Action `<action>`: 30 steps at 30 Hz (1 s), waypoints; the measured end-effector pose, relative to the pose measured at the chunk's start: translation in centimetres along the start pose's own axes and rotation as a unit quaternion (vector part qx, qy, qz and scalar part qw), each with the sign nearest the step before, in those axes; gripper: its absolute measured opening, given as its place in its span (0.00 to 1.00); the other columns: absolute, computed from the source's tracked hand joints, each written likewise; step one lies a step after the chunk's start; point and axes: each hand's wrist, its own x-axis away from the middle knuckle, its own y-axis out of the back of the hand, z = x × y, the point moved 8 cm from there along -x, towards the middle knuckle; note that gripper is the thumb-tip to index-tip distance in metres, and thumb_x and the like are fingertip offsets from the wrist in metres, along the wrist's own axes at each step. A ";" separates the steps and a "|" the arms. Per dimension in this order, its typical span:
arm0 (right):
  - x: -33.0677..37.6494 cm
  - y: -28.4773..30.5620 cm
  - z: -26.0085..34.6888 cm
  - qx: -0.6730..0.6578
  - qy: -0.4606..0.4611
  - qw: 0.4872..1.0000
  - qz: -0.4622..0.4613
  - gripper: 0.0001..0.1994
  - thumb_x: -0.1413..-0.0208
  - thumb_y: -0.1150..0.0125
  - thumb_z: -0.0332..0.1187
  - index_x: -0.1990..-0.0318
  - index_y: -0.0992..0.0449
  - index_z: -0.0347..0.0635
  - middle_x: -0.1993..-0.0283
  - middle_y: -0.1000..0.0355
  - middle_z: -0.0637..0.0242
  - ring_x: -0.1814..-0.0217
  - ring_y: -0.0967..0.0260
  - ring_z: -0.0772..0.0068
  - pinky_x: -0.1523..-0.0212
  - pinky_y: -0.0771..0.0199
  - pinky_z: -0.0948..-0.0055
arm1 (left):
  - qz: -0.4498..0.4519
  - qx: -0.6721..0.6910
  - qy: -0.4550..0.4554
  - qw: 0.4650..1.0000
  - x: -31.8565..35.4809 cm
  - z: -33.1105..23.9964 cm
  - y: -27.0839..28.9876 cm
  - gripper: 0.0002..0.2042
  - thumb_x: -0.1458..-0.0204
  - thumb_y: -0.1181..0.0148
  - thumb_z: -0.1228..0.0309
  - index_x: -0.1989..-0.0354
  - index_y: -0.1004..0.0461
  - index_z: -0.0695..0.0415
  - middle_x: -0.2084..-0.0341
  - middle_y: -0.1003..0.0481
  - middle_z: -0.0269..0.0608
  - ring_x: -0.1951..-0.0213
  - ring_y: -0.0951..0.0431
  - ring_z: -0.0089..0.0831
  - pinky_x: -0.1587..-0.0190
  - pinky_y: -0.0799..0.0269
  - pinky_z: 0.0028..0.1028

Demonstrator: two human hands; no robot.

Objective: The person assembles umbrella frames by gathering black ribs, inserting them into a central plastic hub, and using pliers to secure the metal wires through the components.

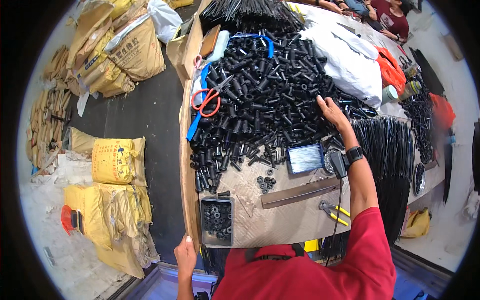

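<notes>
Left hand [185, 255] grips table edge [185, 175]; right hand [334, 114] rests spread on black tubes [265, 95].

Red short-sleeved shirt [320, 265], plain cloth, no print visible; fills the lower middle of the view. Right sleeve ends above the elbow, hem loose; forearm below it bare. Black strap or harness piece [272, 257] lies across the shirt near the collar, with a buckle-like part at its middle. Black band with a dark square face, a watch [354, 154], on the right wrist. Small black device [338, 164] beside the watch, with a thin black cable [338, 215] hanging from it along the forearm toward the shirt. Both hands, right [332, 112] and left [185, 255], bare: no gloves, no rings visible. Left forearm bare where seen.
</notes>
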 end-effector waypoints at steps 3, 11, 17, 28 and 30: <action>1.6 -1.9 2.1 -0.053 -0.026 0.998 0.029 0.42 0.54 0.54 0.66 0.42 0.44 0.38 0.40 0.54 0.32 0.37 0.55 0.37 0.40 0.50 0.55 | 0.020 -0.003 0.002 1.000 0.0 0.7 0.0 0.18 0.42 0.63 0.64 0.73 0.33 0.67 0.87 0.38 0.50 0.82 0.38 0.28 0.77 0.38 0.33; 1.8 -6.9 4.6 -0.027 0.037 0.994 0.101 0.47 0.58 0.51 0.67 0.41 0.45 0.34 0.41 0.48 0.41 0.40 0.46 0.45 0.42 0.46 0.59 | -0.010 0.030 -0.032 0.999 -0.3 0.5 -0.2 0.17 0.43 0.62 0.64 0.74 0.34 0.66 0.87 0.38 0.52 0.84 0.35 0.37 0.77 0.38 0.34; 4.4 -7.2 10.2 0.116 0.112 0.971 0.175 0.46 0.59 0.51 0.68 0.45 0.40 0.33 0.45 0.43 0.41 0.42 0.45 0.42 0.44 0.43 0.57 | -0.005 0.022 -0.036 0.999 0.0 -0.3 0.2 0.16 0.43 0.61 0.64 0.76 0.35 0.65 0.87 0.41 0.52 0.85 0.38 0.36 0.79 0.41 0.34; 10.5 -10.9 15.9 0.313 0.245 0.870 0.292 0.49 0.69 0.52 0.75 0.42 0.40 0.49 0.40 0.48 0.46 0.41 0.44 0.46 0.45 0.42 0.54 | -0.006 -0.057 -0.013 0.998 -0.1 -0.2 0.2 0.18 0.44 0.62 0.62 0.59 0.29 0.62 0.75 0.29 0.60 0.68 0.28 0.57 0.66 0.33 0.44; 11.6 -8.9 18.7 0.336 0.324 0.849 0.249 0.41 0.64 0.51 0.71 0.49 0.33 0.48 0.52 0.36 0.49 0.52 0.35 0.49 0.54 0.35 0.55 | -0.008 -0.070 0.000 0.998 -0.1 -0.1 0.3 0.19 0.43 0.64 0.61 0.60 0.29 0.62 0.74 0.29 0.60 0.68 0.29 0.58 0.65 0.34 0.45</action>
